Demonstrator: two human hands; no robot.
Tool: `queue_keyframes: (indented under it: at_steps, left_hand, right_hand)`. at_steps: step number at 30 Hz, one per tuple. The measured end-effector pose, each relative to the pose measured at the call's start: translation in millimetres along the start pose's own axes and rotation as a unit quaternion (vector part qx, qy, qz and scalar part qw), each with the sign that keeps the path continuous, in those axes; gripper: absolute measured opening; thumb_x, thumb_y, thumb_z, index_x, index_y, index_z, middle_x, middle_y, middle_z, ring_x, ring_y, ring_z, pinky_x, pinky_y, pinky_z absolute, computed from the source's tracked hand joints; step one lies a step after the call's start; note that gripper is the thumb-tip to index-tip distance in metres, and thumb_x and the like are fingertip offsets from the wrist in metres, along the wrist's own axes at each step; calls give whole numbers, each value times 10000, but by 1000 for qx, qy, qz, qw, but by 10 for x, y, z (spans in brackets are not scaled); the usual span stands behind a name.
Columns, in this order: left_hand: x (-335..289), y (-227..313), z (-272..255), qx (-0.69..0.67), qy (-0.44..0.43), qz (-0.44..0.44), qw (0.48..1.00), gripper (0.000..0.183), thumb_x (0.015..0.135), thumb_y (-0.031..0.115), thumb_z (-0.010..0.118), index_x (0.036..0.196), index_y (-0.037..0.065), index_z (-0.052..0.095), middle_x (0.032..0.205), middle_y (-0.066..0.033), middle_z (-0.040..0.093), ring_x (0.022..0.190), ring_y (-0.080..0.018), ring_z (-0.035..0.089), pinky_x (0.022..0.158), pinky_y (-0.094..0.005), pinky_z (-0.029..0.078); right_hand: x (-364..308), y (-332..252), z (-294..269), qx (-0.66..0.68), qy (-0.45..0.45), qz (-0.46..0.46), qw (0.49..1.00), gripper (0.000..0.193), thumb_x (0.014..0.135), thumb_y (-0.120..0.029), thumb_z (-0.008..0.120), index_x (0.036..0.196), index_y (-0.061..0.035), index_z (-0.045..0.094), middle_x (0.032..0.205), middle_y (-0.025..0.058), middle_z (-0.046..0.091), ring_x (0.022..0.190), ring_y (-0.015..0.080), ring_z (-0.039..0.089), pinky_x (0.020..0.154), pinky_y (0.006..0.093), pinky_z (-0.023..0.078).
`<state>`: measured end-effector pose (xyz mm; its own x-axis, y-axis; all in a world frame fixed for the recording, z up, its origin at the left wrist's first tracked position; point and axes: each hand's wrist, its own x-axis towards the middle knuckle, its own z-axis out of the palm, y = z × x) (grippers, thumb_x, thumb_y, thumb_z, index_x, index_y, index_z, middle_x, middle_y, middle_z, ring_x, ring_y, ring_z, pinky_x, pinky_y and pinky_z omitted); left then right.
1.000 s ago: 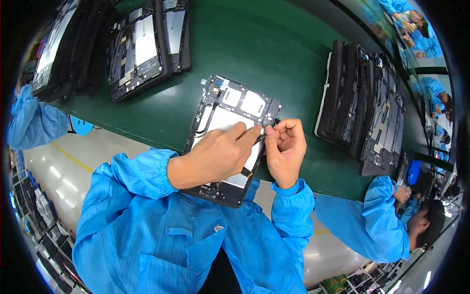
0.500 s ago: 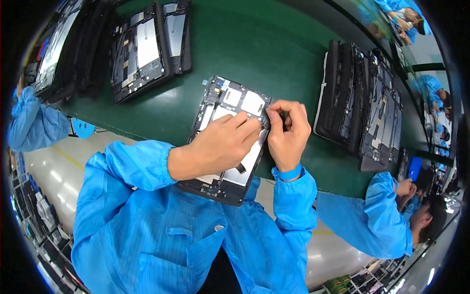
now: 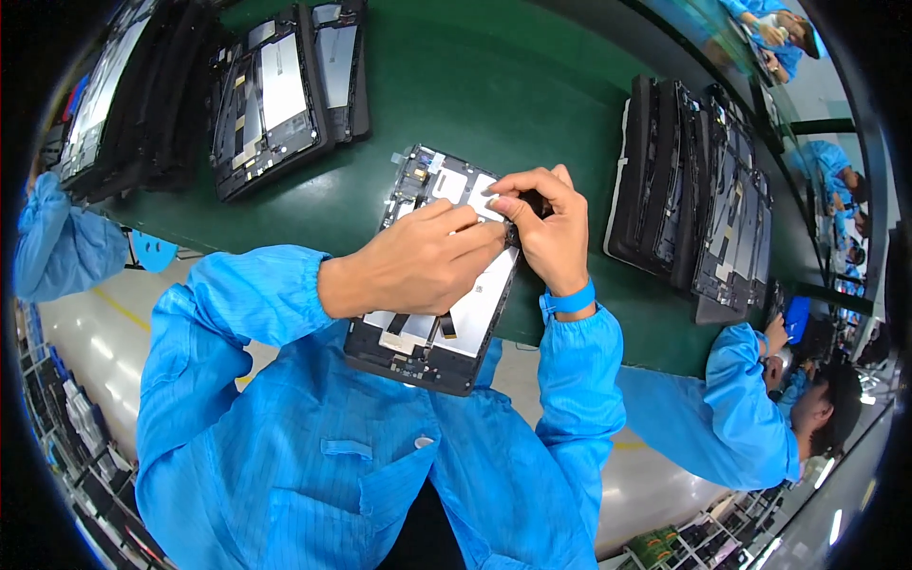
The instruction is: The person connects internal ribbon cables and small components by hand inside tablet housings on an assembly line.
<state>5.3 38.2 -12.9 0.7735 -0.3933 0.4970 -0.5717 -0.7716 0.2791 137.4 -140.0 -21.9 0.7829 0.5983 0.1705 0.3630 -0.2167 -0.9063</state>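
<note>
An opened tablet (image 3: 475, 328) with silver panels, dark frame and small flex cables lies tilted across the table's front edge. Above its middle is my left hand (image 3: 413, 261), fingers curled and pressed together near the tablet's right edge. My right hand (image 3: 551, 228), with a blue band at the wrist, reaches over that same edge. Its thumb and index finger pinch together over a white panel near the top. Whatever either hand grips is too small or too hidden to make out. My left hand covers the tablet's centre.
On the green table (image 3: 494, 85), opened tablets (image 3: 280, 85) lean in stacks at the far left. Another stack of tablets (image 3: 665, 190) stands to the right. A co-worker in a blue sleeve (image 3: 741, 380) sits at the right; another blue sleeve (image 3: 71, 233) shows at the left.
My right hand has shifted left, its pinched fingertips coming from the tablet's right edge over the white panel. My left hand has moved only slightly, with its fingers still curled.
</note>
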Motion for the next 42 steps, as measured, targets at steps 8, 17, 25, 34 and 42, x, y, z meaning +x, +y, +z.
queue_keyframes:
  at_steps: [8, 17, 25, 34, 42]
  left_hand:
    - [56, -147, -30, -55, 3, 26, 998, 255, 852, 105, 752, 1058, -43, 774, 1172, -104, 726, 957, -241, 637, 810, -373, 515]
    - [77, -171, -60, -41, -14, 39, 998, 256, 864, 126, 752, 1051, -47, 777, 1191, -116, 731, 966, -242, 636, 822, -371, 520]
    - [150, -318, -93, -76, -21, 76, 994, 241, 827, 144, 750, 998, -24, 776, 1101, -85, 735, 946, -243, 637, 805, -377, 511]
    - [211, -429, -76, -119, -18, 88, 989, 207, 814, 99, 776, 990, -11, 773, 1051, -96, 733, 962, -293, 673, 813, -411, 539]
    - [177, -418, -29, -136, 14, 36, 990, 192, 807, 86, 800, 990, 30, 799, 1088, -88, 760, 942, -294, 685, 793, -437, 547]
  right_hand:
    - [57, 88, -85, 44, -54, -2, 998, 155, 886, -9, 862, 1033, -57, 848, 924, 46, 769, 874, 173, 570, 818, 336, 465]
    - [-3, 225, -146, 152, -36, 12, 988, 268, 888, 19, 854, 1135, -29, 761, 951, -15, 661, 896, 100, 509, 818, 269, 401]
    - [2, 196, -93, 112, -29, 45, 992, 291, 847, -3, 892, 1121, -45, 803, 921, -24, 708, 853, 114, 451, 775, 280, 391]
    - [-43, 46, -162, 154, -29, 36, 987, 376, 862, -19, 896, 1221, -51, 790, 1093, -10, 751, 862, 100, 431, 757, 262, 389]
    - [-216, 24, -266, 91, -58, 65, 992, 477, 861, 21, 887, 1314, -50, 758, 1271, 13, 619, 841, 51, 455, 714, 219, 398]
